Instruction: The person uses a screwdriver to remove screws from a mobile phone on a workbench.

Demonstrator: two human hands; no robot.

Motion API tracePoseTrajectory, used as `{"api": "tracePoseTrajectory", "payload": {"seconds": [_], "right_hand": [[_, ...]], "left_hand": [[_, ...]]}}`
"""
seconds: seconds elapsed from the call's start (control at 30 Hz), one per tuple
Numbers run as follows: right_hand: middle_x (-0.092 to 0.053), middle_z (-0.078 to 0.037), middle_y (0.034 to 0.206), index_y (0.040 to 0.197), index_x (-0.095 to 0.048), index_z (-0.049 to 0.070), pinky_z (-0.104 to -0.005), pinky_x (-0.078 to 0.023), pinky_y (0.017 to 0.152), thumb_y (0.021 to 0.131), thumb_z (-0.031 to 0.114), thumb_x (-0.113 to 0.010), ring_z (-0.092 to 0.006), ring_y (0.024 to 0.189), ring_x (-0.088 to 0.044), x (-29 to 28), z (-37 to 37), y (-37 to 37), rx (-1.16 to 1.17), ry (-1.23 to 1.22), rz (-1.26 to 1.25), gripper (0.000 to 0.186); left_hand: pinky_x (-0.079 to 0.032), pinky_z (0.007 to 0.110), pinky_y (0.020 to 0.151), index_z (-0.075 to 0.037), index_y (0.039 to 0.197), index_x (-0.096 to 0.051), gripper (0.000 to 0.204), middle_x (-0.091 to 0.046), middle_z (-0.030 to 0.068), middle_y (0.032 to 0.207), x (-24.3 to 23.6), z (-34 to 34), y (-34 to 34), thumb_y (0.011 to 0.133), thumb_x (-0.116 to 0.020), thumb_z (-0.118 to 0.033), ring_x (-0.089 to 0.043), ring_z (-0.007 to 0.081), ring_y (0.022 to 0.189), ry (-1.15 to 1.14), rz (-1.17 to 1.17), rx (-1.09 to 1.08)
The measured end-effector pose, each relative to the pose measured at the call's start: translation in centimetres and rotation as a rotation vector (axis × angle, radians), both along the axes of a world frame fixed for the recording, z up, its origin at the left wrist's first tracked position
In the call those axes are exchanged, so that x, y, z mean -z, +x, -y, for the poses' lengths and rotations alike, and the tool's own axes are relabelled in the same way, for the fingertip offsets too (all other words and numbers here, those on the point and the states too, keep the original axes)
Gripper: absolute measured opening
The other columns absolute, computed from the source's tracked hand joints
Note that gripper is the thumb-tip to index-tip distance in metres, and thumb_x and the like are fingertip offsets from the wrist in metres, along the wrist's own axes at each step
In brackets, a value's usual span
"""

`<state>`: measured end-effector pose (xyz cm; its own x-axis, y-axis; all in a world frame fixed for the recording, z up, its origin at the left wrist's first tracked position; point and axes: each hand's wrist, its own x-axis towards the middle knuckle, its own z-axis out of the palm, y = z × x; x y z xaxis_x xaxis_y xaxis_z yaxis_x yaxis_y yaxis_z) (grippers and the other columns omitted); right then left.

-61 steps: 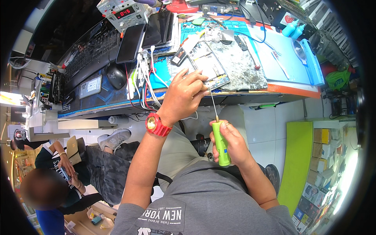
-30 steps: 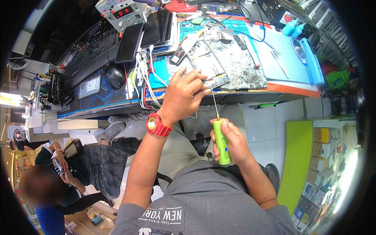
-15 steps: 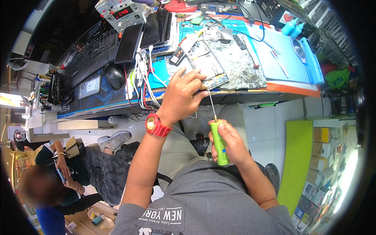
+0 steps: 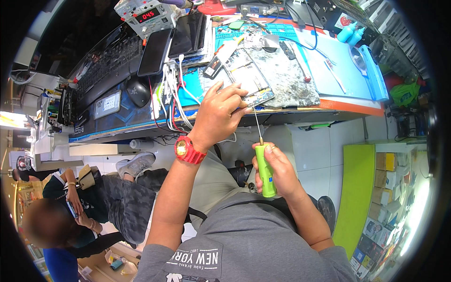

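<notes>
A disassembled phone [image 4: 249, 74] lies at the near edge of the workbench, its insides bare. My left hand [image 4: 220, 115], above a red wristwatch [image 4: 187, 149], grips the phone's near end between bent fingers and thumb. In my right hand [image 4: 282, 174] is a green-handled tool [image 4: 266, 175] with a brass collar and a long thin metal shaft. Its handle is wrapped by my fingers in front of my body. The shaft points away from me, its tip at the phone's near edge by my left thumb; whether it touches cannot be made out.
A stained grey mat [image 4: 296, 89] lies under the phone. White cables [image 4: 174, 89], a mouse [image 4: 137, 91] and stacked dark phones [image 4: 188, 35] stand to the left, below a power supply [image 4: 145, 18]. Blue bottles [image 4: 347, 32] are at the far right. A seated person [image 4: 89, 202] is at left.
My right hand and the green-handled tool have shifted slightly to the right, and the shaft's tip with them. My left hand and the phone stay in place.
</notes>
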<state>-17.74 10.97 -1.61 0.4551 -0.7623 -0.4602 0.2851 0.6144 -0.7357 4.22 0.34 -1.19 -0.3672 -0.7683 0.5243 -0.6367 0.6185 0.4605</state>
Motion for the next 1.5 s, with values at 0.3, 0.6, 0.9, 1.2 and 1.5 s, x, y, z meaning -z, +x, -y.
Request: {"api": "tracePoseTrajectory", "payload": {"seconds": [0.3, 0.6, 0.9, 1.2, 1.5], "right_hand": [[-0.058, -0.009, 0.093, 0.138, -0.047, 0.002, -0.0350, -0.056, 0.046, 0.115, 0.042, -0.039, -0.0179, 0.054, -0.062, -0.1, 0.4, -0.6, 0.033, 0.001, -0.005, 0.047], [-0.057, -0.007, 0.094, 0.135, -0.046, 0.006, -0.0306, -0.053, 0.048, 0.112, 0.042, -0.049, -0.0140, 0.054, -0.061, 1.0, 0.1, -0.3, 0.006, -0.107, -0.127, 0.042], [-0.057, -0.007, 0.093, 0.135, -0.046, 0.006, -0.0305, -0.053, 0.048, 0.112, 0.041, -0.050, -0.0135, 0.055, -0.061, 0.9, 0.2, -0.3, 0.011, -0.096, -0.108, 0.042], [-0.057, -0.007, 0.094, 0.135, -0.046, 0.005, -0.0306, -0.053, 0.048, 0.112, 0.043, -0.049, -0.0136, 0.055, -0.061, 0.8, 0.5, -0.9, 0.053, -0.089, -0.099, 0.044], [-0.058, -0.008, 0.095, 0.138, -0.044, 0.006, -0.0313, -0.055, 0.049, 0.112, 0.044, -0.049, -0.0146, 0.055, -0.062, 0.8, 0.5, -0.9, 0.059, -0.106, -0.102, 0.047]], "left_hand": [[-0.042, 0.058, 0.114, -0.006, 0.091, -0.072, 0.015, -0.076, 0.0104, 0.117, 0.2, 0.0, 0.0, 0.084, -0.084, -0.012, -0.067, 0.0331, 0.126, -0.004, 0.007, -0.005], [-0.043, 0.059, 0.112, -0.007, 0.090, -0.074, 0.012, -0.075, 0.0083, 0.115, 0.1, 0.1, -0.2, 0.083, -0.083, -0.013, -0.067, 0.0326, 0.125, -0.010, -0.001, -0.012], [-0.041, 0.058, 0.115, -0.006, 0.089, -0.072, 0.015, -0.076, 0.0102, 0.117, 0.0, 0.0, -0.1, 0.084, -0.084, -0.013, -0.067, 0.0326, 0.127, 0.010, 0.007, -0.018], [-0.041, 0.059, 0.114, -0.006, 0.088, -0.072, 0.016, -0.076, 0.0102, 0.116, 0.0, 0.0, -0.2, 0.084, -0.084, -0.015, -0.067, 0.0324, 0.127, 0.006, 0.008, -0.025], [-0.043, 0.058, 0.113, -0.006, 0.091, -0.070, 0.018, -0.075, 0.0102, 0.115, 0.0, -0.1, -0.4, 0.084, -0.084, -0.014, -0.066, 0.0329, 0.126, -0.007, 0.021, -0.023]]}}
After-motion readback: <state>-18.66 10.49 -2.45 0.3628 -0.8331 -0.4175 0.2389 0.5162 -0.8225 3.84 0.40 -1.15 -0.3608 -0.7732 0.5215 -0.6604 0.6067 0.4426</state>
